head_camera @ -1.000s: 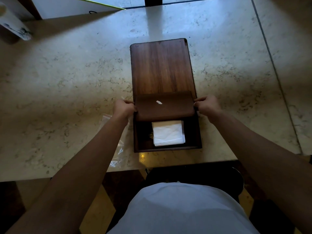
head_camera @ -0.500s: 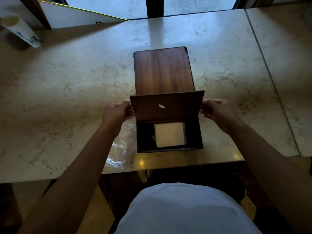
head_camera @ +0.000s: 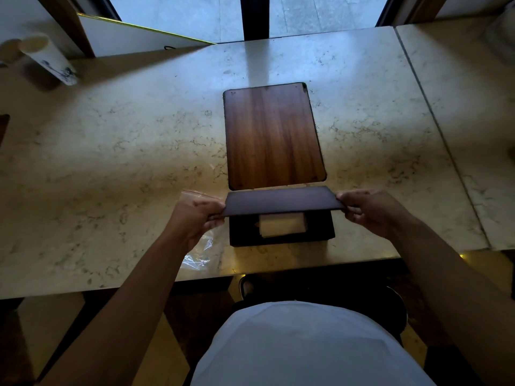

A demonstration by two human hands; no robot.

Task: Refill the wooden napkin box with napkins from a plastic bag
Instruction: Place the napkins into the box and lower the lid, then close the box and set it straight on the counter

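Note:
The dark wooden napkin box (head_camera: 281, 240) stands near the table's front edge with a stack of white napkins (head_camera: 282, 224) inside. A thin dark wooden inner panel (head_camera: 281, 202) is held above the box, tilted almost edge-on and hiding the box's far part. My left hand (head_camera: 198, 215) pinches the panel's left end and my right hand (head_camera: 370, 208) pinches its right end. The clear plastic bag (head_camera: 199, 250) lies flat on the table left of the box, partly under my left wrist.
A wooden board (head_camera: 273, 135), likely the box's lid, lies flat just beyond the box. A white paper cup (head_camera: 48, 58) stands at the far left and a white panel (head_camera: 133, 37) leans at the back. The marble table (head_camera: 111, 162) has a seam on the right.
Both hands have swung the inner panel up from lying over the box until it stands nearly edge-on, and the camera has tilted up so more of the table's far side shows.

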